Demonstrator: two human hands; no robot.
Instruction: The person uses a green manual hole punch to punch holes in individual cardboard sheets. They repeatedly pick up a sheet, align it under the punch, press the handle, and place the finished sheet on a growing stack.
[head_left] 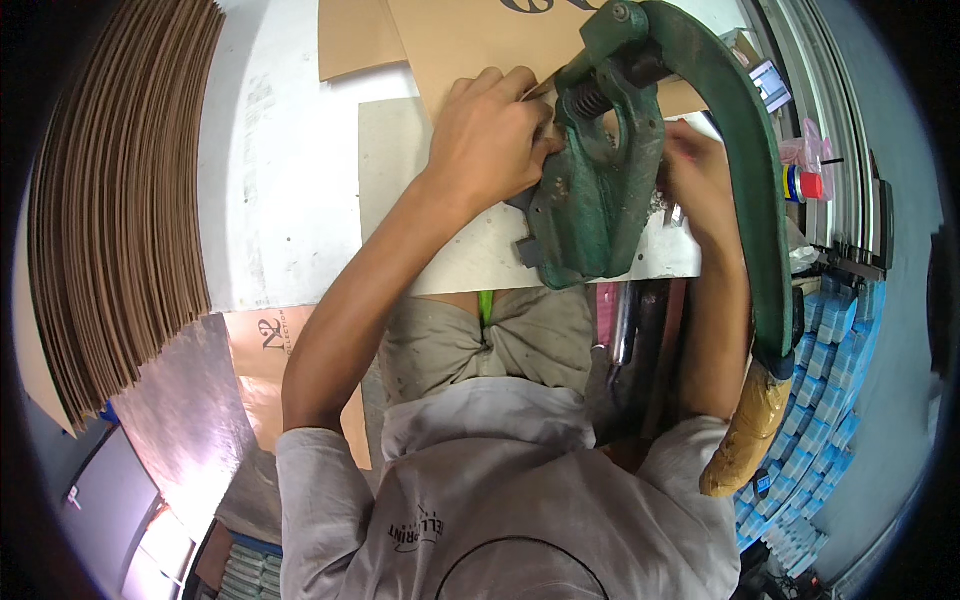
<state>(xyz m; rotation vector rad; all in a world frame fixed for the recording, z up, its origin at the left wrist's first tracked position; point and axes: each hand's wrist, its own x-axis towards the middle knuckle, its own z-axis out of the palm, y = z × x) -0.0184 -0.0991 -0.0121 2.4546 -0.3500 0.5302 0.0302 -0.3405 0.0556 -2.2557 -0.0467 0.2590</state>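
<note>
A green cast-metal lever press (605,200) stands on the white table in front of me, its long curved handle sweeping down the right side to a grip wrapped in tan tape (750,430). My left hand (490,135) is at the left of the press head, fingers curled on the edge of a brown paper bag (470,40) that reaches toward the jaws. The press partly covers those fingertips. To the right of the press, beneath the handle, my right hand (697,170) is close to some small metal pieces (672,212); its fingers are blurred and partly hidden.
A tall row of stacked brown paper bags (125,200) lines the left side. Another brown sheet (358,40) lies at the far edge of the white table (275,170). A red-capped container (808,185) and a phone-like device (770,87) are at the right. Blue packets (815,390) are piled lower right.
</note>
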